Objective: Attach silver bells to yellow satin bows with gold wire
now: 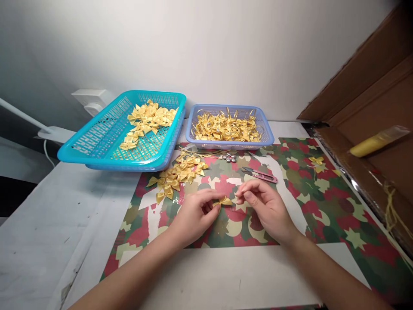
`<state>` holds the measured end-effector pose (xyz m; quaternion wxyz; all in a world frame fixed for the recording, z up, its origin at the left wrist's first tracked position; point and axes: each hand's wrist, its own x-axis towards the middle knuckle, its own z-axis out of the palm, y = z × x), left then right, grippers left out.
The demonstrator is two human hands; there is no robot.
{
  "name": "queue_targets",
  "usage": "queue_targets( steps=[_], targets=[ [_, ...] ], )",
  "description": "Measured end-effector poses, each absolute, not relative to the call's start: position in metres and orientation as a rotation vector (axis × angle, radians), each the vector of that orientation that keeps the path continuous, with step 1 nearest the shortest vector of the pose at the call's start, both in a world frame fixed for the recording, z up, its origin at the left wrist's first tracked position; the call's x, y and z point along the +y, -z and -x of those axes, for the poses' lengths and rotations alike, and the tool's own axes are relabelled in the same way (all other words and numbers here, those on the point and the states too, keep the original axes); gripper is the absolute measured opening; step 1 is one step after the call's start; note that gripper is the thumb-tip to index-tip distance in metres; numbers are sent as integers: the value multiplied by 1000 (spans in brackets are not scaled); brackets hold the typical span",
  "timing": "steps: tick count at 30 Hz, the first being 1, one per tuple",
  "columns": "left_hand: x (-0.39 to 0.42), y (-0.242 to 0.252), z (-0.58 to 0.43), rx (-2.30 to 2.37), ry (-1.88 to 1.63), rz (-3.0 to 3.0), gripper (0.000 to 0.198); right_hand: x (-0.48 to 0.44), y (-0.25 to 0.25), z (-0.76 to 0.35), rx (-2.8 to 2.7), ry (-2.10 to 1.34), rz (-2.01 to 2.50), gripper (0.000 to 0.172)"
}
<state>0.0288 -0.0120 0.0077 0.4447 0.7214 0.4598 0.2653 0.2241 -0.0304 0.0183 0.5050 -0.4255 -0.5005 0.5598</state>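
Between the thumb and forefinger of my left hand (197, 214) is a yellow ribbon bow (226, 201), held just above the patterned sheet (234, 228). To the right of it my right hand (266, 206) has its thumb and fingertips pinched together; what they hold, if anything, is too small to make out. A loose pile of yellow bows (179, 172) lies beyond my left hand. Thread snips with pink handles (260, 175) rest beyond my right hand. Several silver bells (229, 158) sit near thin gold cords (203, 153).
A turquoise basket (74, 150) at the left holds yellow bows, stacked on a blue one. A blue-violet basket (269, 138) by the wall holds bows with gold cords. One more bow (316, 160) lies at the right, near a cardboard box (361, 107). A white power adapter (92, 98) stands back left.
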Motion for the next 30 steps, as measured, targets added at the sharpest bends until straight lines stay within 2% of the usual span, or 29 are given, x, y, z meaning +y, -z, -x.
queue_targets(
  steps=[7, 12, 16, 22, 30],
  targets=[
    [-9, -1, -26, 1167, -806, -2099, 27, -29, -16, -219, -1133, -1397, 1143, 13],
    [-5, 0, -17, 1324, -861, -2260, 25, -30, -14, -216, -1164, -1367, 1199, 9],
    [7, -3, -17, 1454, -893, -2409, 20, -30, -12, -213, -1136, -1380, 1206, 16],
    [53, -14, -55, 1463, -461, -2713, 26, -30, -9, -212, -1044, -1449, 1197, 26],
    [87, -9, -81, 1438, -490, -2735, 21, -31, -1, -208, -907, -1516, 1169, 32]
  ],
)
